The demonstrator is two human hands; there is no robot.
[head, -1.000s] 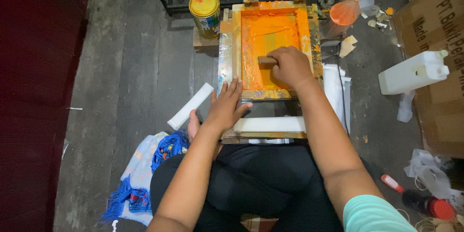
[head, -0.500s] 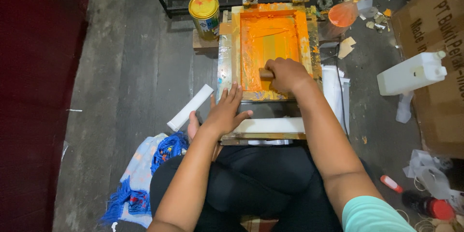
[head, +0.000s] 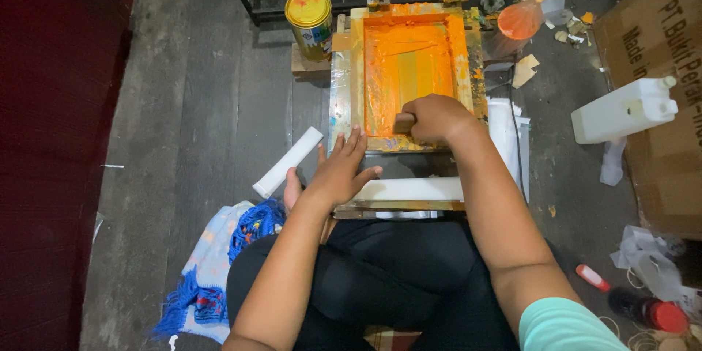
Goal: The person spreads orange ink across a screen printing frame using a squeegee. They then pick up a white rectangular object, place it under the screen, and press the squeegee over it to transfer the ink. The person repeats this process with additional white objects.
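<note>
I saw my right hand (head: 437, 118) closed in a fist around the wooden squeegee (head: 403, 123), which sat at the near end of the orange-inked screen frame (head: 406, 73) — just above the middle of the frame. My left hand (head: 342, 172) lay flat with the fingers spread, pressing on the frame's lower left corner and gripping nothing. The frame rested on a low stand, with a white strip (head: 409, 189) lying across the stand's near edge, just below both hands. At the upper left of the frame stood a yellow-lidded tin (head: 308, 16), close beside the frame's far corner. To the upper right I noted a round tub of orange ink (head: 520, 20), and further right a white jerrycan (head: 626, 108) — well apart from the hands. A white bar (head: 288, 161) lay on the floor left of my left hand.
</note>
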